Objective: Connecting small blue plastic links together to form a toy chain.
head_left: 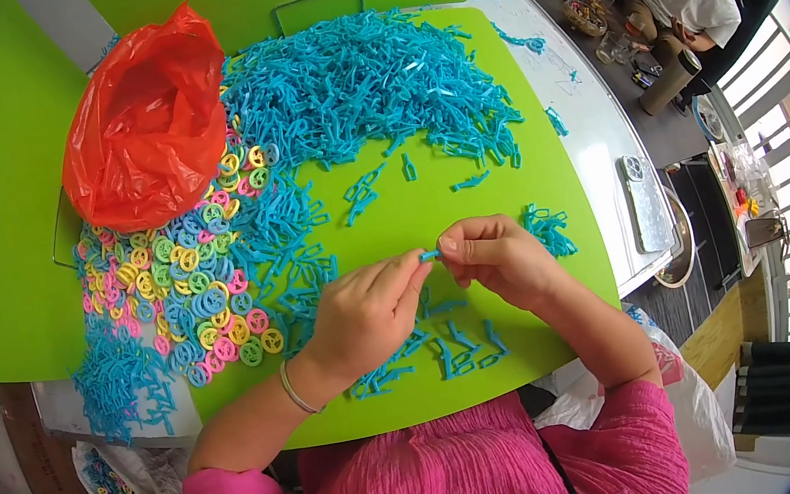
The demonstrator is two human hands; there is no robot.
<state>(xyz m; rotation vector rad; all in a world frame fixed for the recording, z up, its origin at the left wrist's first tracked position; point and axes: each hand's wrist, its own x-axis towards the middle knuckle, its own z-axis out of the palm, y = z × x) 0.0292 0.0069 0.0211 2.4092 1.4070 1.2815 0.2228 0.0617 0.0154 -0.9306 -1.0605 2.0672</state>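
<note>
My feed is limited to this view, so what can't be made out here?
In the head view:
Small blue piece: full shape hidden by the left hand and right hand.
Plastic rings: any beneath the red bag are covered by it.
White bag at lower right: partly hidden behind the right sleeve.
Bag at lower left: contents too small to count.

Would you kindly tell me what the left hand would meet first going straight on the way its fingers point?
Most likely the right hand, at its fingertips, just beyond the small blue piece that the left hand pinches, though the depth between the hands is hard to judge.
</note>
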